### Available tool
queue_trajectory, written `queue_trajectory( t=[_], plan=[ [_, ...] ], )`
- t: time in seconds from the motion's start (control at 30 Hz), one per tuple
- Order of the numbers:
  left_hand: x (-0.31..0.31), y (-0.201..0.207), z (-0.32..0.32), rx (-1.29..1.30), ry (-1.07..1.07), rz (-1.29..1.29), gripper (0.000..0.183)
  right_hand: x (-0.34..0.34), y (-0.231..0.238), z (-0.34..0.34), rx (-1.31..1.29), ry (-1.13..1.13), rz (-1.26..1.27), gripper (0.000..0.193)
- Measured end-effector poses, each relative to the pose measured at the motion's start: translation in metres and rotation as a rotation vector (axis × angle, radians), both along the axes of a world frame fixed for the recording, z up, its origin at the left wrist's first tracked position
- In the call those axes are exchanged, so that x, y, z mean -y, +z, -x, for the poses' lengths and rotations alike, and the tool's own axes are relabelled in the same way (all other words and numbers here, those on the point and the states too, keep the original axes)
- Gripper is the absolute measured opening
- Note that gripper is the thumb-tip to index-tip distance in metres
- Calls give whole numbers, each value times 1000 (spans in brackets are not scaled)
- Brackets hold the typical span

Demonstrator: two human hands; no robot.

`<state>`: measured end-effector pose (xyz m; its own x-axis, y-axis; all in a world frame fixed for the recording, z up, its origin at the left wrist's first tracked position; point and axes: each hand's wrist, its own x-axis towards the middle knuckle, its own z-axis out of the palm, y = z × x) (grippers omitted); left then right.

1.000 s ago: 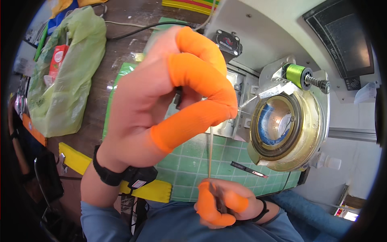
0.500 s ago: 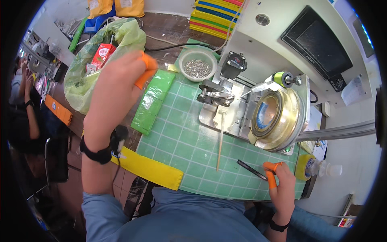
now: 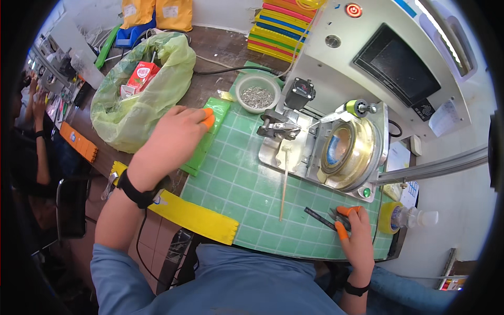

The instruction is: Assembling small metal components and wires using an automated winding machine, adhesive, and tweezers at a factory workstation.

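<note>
My left hand (image 3: 170, 142), an orange cot on a fingertip, is over the long green strip (image 3: 214, 123) at the mat's left side. Its fingers are bent together, and their undersides are hidden. By the mat's front right, my right hand (image 3: 359, 239) wears orange cots on thumb and forefinger. These fingers close around a dark pointed tool (image 3: 334, 214) that looks like tweezers. Next to it a black stick-like tool (image 3: 318, 217) lies on the green mat (image 3: 252, 210). A thin wooden stick (image 3: 284, 191) leans from the metal fixture (image 3: 270, 152) onto the mat.
A bowl of small metal parts (image 3: 257, 93) stands behind the mat, beside a white machine (image 3: 336, 63) with a tape-like reel (image 3: 354, 152). A green plastic bag (image 3: 126, 121) sits left. A yellow strip (image 3: 194, 218) crosses the front left edge. Another person (image 3: 39, 142) is far left.
My left hand has come down onto the green strip. The right hand has shifted slightly left, and a dark pointed tool now shows at its fingertips. The whole view has tilted a little.
</note>
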<state>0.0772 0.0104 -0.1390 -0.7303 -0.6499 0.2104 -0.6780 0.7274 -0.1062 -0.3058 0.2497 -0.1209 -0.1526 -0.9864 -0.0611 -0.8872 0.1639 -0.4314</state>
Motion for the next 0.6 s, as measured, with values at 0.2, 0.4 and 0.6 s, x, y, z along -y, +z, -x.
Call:
queue_trajectory(
  t=[0.2, 0.4, 0.6],
  plan=[
    [-39, 95, 1, -337, 206, -315, 20, 10, 20, -26, 227, 134, 51, 30],
    [-57, 102, 87, -356, -56, -117, 36, 60, 21, -87, 684, 484, 76, 38],
    [-16, 25, 119, -345, -100, 23, 45, 123, -18, -135, 1216, 0, 356, 36]
  ],
)
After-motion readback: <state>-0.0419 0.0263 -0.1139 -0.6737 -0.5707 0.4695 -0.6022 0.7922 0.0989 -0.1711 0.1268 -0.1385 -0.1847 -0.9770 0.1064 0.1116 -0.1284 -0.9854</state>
